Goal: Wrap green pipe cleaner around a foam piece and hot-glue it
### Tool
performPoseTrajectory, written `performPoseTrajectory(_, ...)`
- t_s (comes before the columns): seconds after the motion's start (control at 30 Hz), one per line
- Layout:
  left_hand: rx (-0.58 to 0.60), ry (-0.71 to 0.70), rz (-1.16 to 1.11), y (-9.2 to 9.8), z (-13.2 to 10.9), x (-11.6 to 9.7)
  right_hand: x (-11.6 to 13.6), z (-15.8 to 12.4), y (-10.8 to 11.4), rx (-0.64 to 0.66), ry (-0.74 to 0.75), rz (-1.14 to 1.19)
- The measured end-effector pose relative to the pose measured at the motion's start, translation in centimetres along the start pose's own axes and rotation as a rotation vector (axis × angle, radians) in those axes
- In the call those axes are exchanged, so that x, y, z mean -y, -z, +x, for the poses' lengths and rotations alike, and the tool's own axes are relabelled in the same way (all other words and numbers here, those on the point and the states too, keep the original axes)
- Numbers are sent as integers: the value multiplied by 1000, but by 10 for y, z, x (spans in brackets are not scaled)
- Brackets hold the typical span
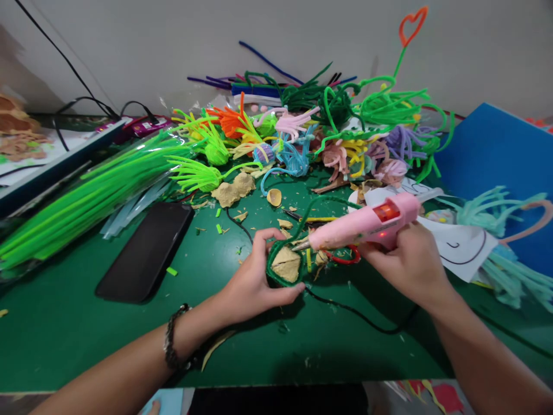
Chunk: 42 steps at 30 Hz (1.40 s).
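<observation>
My left hand (254, 276) holds a tan, rough-surfaced piece (286, 265) edged with dark green pipe cleaner, thumb and fingers around its rim. In my right hand (410, 262) is a pink hot glue gun (354, 225) with a small red light glowing on it. Its metal nozzle points left and meets the upper right edge of the tan piece, as far as I can see. A dark green pipe cleaner (328, 199) curves up from the piece. Beneath the glue gun lie scissors with red handles (355, 255), partly covered.
A black phone (144, 251) lies left, beside a bag of bright green pipe cleaners (99, 184). Pipe-cleaner tassels (298, 153) crowd the back. Tan lumps (233, 190) and scraps are scattered mid-table. A blue board (501, 155) leans right. A black cord (363, 323) crosses the green table (108, 346).
</observation>
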<state>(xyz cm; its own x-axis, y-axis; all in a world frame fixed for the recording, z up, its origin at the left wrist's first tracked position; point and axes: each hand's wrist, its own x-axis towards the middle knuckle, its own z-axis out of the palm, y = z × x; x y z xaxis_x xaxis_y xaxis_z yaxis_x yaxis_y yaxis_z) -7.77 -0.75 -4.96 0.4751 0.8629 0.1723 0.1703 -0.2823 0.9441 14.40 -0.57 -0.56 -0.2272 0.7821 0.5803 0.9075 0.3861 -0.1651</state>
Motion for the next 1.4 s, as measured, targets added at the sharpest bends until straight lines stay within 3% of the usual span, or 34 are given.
performPoseTrajectory(0.4, 26, 37, -12, 1, 1, -1, -2, 1, 0, -14, 26, -34)
performPoseTrajectory(0.97, -34, 16, 48, 2, 2, -1, -6, -1, 5, 46, -20, 14)
performPoseTrajectory(1.2, -95, 35, 93, 4, 2, -2, -5, 0, 5, 29, -15, 41)
performPoseTrajectory(1.4, -80, 54, 98, 4, 1, -2, -5, 0, 4, 13, 3, 18)
